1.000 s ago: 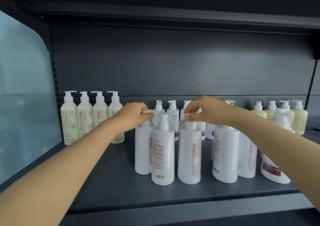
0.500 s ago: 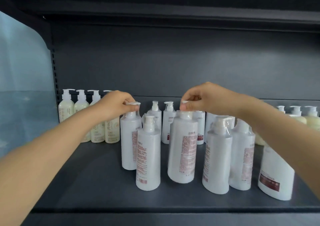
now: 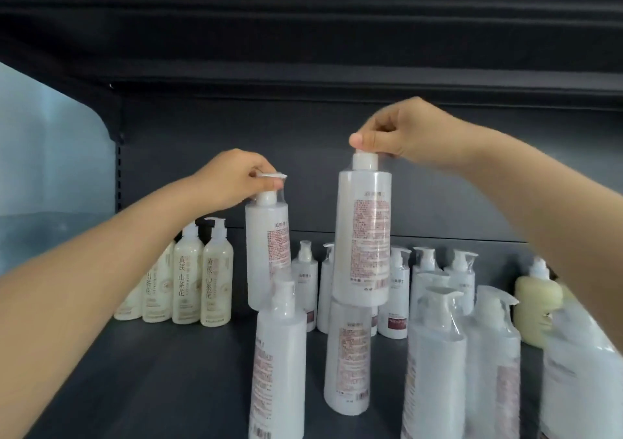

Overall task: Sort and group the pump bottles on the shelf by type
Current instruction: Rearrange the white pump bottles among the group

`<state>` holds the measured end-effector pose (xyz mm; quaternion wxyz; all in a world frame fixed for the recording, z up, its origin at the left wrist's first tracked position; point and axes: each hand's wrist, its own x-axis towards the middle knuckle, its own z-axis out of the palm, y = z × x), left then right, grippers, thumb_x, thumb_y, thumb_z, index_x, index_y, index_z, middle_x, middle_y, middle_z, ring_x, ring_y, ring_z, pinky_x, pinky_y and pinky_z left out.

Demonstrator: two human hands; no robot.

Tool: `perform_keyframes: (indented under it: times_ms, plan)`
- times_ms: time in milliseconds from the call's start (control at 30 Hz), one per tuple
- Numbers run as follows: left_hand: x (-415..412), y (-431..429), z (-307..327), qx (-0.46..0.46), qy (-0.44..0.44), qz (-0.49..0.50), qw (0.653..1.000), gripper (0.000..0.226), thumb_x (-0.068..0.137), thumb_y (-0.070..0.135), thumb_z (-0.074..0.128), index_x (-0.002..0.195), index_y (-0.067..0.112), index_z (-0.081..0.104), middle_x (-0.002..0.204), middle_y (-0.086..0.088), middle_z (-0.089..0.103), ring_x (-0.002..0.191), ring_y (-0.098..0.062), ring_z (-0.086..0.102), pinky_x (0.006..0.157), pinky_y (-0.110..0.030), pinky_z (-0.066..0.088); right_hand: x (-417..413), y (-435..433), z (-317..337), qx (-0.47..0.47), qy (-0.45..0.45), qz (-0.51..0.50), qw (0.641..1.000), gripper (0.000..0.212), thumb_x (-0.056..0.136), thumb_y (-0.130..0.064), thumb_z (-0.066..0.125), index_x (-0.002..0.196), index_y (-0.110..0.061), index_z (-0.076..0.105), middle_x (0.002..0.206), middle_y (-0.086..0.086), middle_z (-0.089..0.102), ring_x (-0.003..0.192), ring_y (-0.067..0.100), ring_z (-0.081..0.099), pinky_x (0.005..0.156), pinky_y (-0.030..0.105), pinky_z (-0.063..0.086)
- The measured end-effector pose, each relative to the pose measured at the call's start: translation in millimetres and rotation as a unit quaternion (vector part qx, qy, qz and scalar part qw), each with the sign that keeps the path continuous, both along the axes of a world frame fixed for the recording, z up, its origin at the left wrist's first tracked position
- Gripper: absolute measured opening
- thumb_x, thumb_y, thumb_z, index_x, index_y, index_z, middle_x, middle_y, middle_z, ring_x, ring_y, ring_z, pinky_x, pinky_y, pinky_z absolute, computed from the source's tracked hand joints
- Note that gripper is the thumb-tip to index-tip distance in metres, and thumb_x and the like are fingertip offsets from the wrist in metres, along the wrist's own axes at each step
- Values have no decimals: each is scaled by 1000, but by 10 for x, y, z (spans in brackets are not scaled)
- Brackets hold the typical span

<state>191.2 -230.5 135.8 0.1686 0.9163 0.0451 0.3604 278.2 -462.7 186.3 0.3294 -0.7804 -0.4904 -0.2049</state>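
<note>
At the far left a pale, frosted, translucent side panel [image 3: 50, 169] with a rounded top corner closes the bay. Beside it, against the back, stands a tight row of slim cream bottles [image 3: 188, 280] with white pumps and vertical printed characters on glossy labels. The left hand [image 3: 236, 179] reaches in over them, fingers curled down and pinching the flat pump head of a tall white pump bottle [image 3: 268, 250], which hangs directly below the hand, upright, its base clear of the shelf [image 3: 151, 371]. The bottle is smooth, milky plastic with a reddish block of small print and a clear shrink film around the pump. In front of it stands another white bottle [image 3: 279, 364] of the same kind, close to the camera. Further right and higher, the right hand [image 3: 401, 132] grips the pump of a second white pump bottle [image 3: 365, 236] from above, thumb and fingers closed round the head; that bottle hangs upright beneath the hand, its base above the top of a standing white bottle [image 3: 347, 354]. Behind are smaller white bottles [image 3: 397, 290] with dark red labels, and at the right front more film-wrapped white bottles [image 3: 435, 371], blurred. A squat pale-yellow bottle [image 3: 536, 310] stands near the right edge. The shelf is matt dark grey metal, with a matching back panel [image 3: 236, 128] and a dark upper shelf [image 3: 303, 34] overhead.
</note>
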Motion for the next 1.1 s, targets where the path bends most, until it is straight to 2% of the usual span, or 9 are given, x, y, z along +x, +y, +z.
perform_keyframes:
  times_ms: [67, 200, 333, 433, 533, 633, 900, 1033, 1100]
  plan:
    - [99, 34, 42, 1, 0, -8, 1000, 25, 85, 36, 63, 102, 18, 69, 102, 5, 67, 87, -9, 61, 80, -25, 48, 77, 94, 85, 18, -16, -11, 1000, 32, 84, -43, 63, 90, -14, 71, 73, -7, 60, 64, 1, 52, 62, 15, 41]
    - [314, 134, 55, -1, 0, -41, 999, 24, 84, 32, 64, 102, 17, 69, 103, 2, 68, 88, -10, 62, 82, -26, 49, 272, 282, 162, 31, -8, -24, 999, 33, 85, -41, 63, 93, -10, 70, 70, -7, 57, 61, 3, 49, 52, 8, 42]
    - [538, 258, -30, 1, 27, -76, 997, 19, 84, 31, 65, 98, 18, 69, 100, 6, 69, 94, -8, 63, 87, -26, 48, 534, 474, 101, 10, -4, -48, 999, 28, 84, -42, 63, 91, -16, 70, 77, -8, 62, 72, 8, 55, 73, 22, 48]
    - [716, 369, -144, 4, 52, -93, 994, 18, 84, 32, 65, 97, 20, 69, 100, 8, 70, 96, -7, 63, 92, -30, 49, 728, 564, 36, 1, -3, -60, 998, 24, 84, -44, 62, 87, -21, 69, 79, -10, 64, 72, 8, 60, 71, 20, 48]
    - [889, 484, -278, -14, 66, -113, 991, 18, 83, 32, 65, 96, 21, 70, 99, 8, 70, 95, -8, 65, 92, -31, 50, 871, 639, -45, -41, -10, -69, 997, 19, 83, -45, 62, 80, -27, 66, 74, -14, 63, 67, 4, 61, 65, 17, 44]
    - [1048, 586, -436, -23, 76, -134, 988, 14, 82, 31, 67, 94, 24, 69, 97, 10, 71, 94, -7, 65, 90, -28, 51, 1042, 716, -182, -84, 3, -69, 994, 18, 80, -44, 66, 80, -26, 67, 73, -13, 66, 66, 6, 64, 70, 22, 50]
    - [1351, 677, -743, -31, 112, -147, 982, 11, 80, 35, 68, 89, 31, 68, 92, 16, 71, 87, 4, 64, 84, -20, 51, 1426, 906, -676, -270, 51, -59, 960, 23, 76, -44, 71, 84, -23, 67, 71, -12, 69, 61, 3, 63, 70, 24, 54]
    - [1443, 662, -866, -37, 124, -148, 980, 13, 80, 37, 67, 91, 30, 69, 92, 18, 71, 88, 7, 63, 82, -16, 50, 1516, 1012, -946, -329, 41, -52, 942, 30, 78, -42, 70, 94, -18, 68, 81, -7, 70, 76, 14, 67, 72, 27, 53]
    - [1482, 652, -922, -41, 121, -148, 981, 15, 80, 35, 68, 93, 27, 70, 93, 15, 71, 88, 5, 63, 81, -16, 50, 1534, 1067, -1053, -323, 39, -34, 945, 30, 79, -41, 70, 95, -16, 67, 77, -9, 67, 75, 15, 67, 69, 26, 52]
